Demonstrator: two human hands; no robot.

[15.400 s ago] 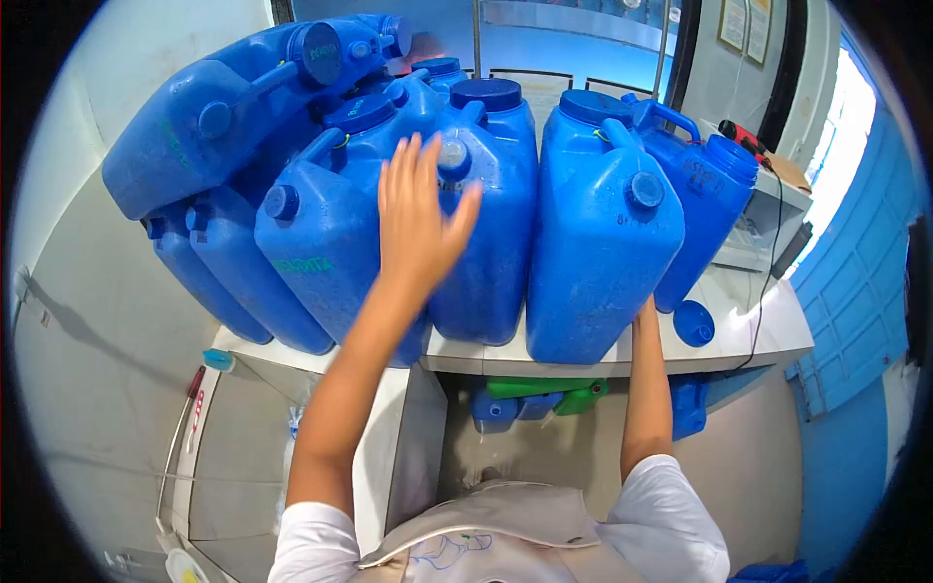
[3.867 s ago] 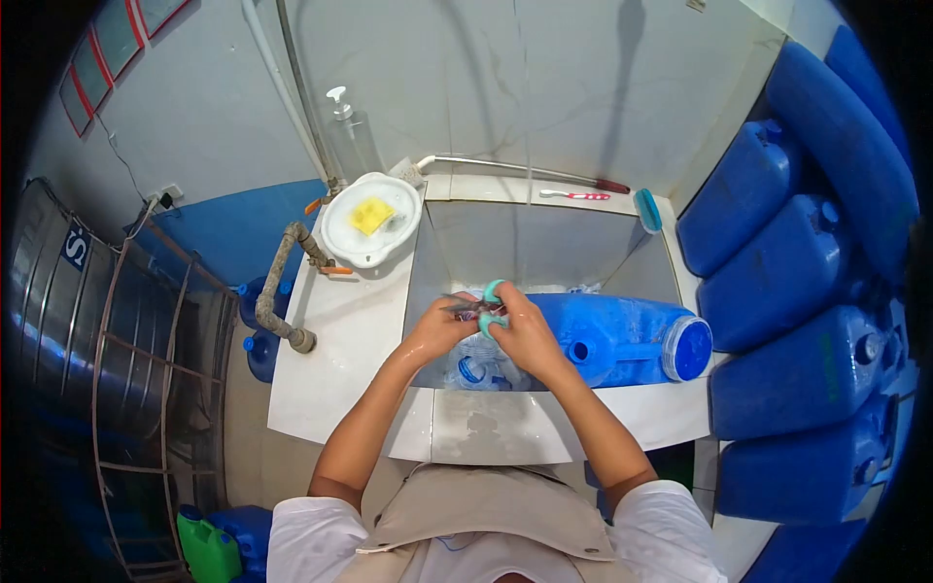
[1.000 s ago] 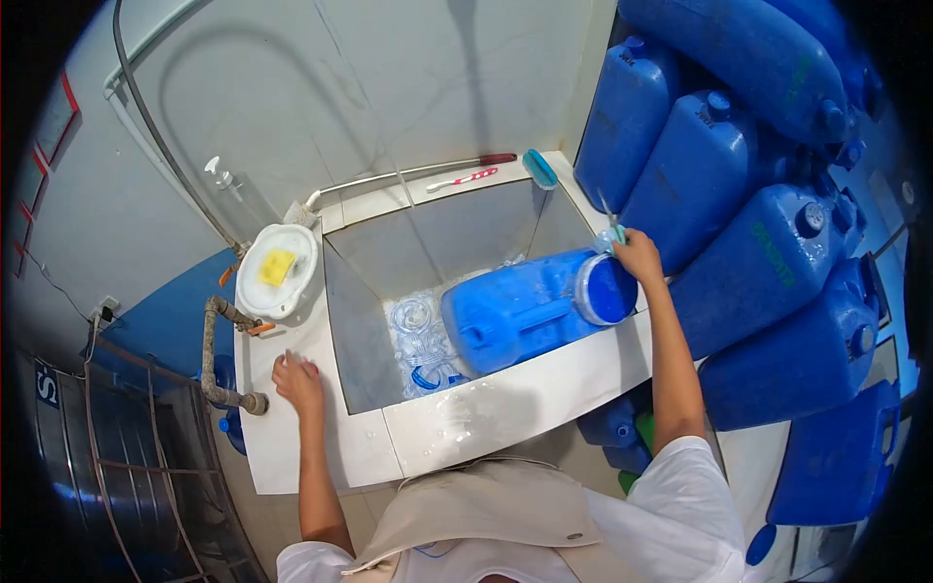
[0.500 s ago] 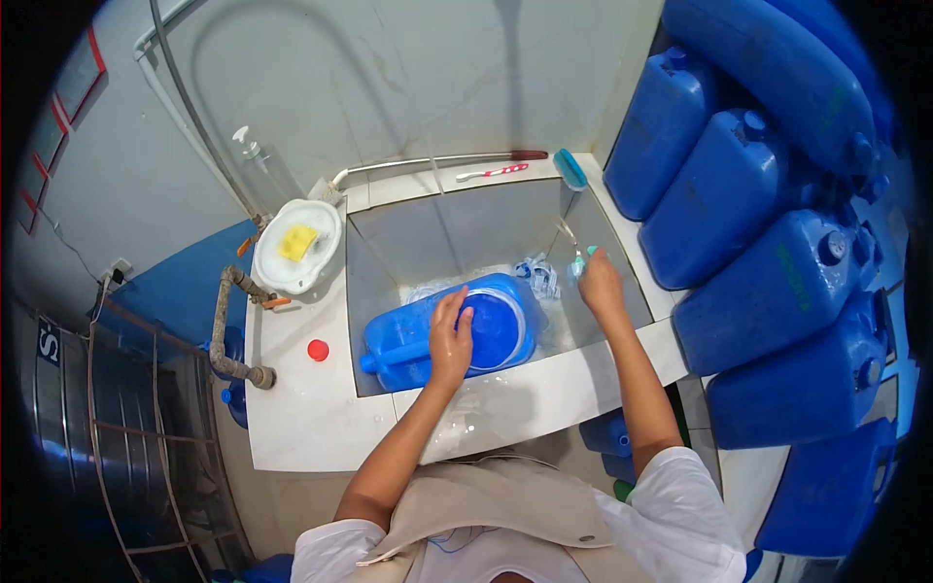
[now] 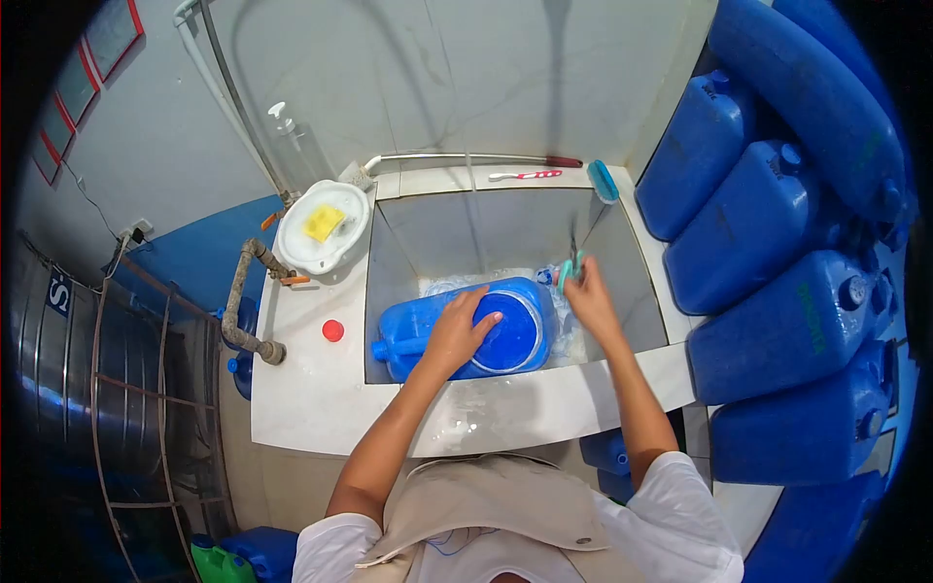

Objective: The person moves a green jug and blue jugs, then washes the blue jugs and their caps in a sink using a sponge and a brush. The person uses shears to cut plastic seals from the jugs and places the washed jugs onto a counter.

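A blue water jug [image 5: 403,321] lies on its side in the grey sink basin [image 5: 428,225], its round end turned toward the right. My left hand [image 5: 461,332] rests on the jug with its fingers apart, the thumb over the round blue end. In my right hand [image 5: 587,293], over the basin's right part, is a pair of scissors [image 5: 571,270] with teal handles and blades pointing up and away. Crumpled clear plastic [image 5: 575,340] lies in the basin beside the jug.
A white basin [image 5: 298,240] with a yellow sponge and a red cap [image 5: 332,330] are on the left counter. A toothbrush [image 5: 530,176] and teal brush [image 5: 603,182] lie along the back ledge. Blue containers [image 5: 768,321] line the right; pipes [image 5: 239,291] stand left.
The view has shifted, so the scene sits farther right. My right hand has turned the scissors and moved closer to the jug. My left hand stays on the jug.
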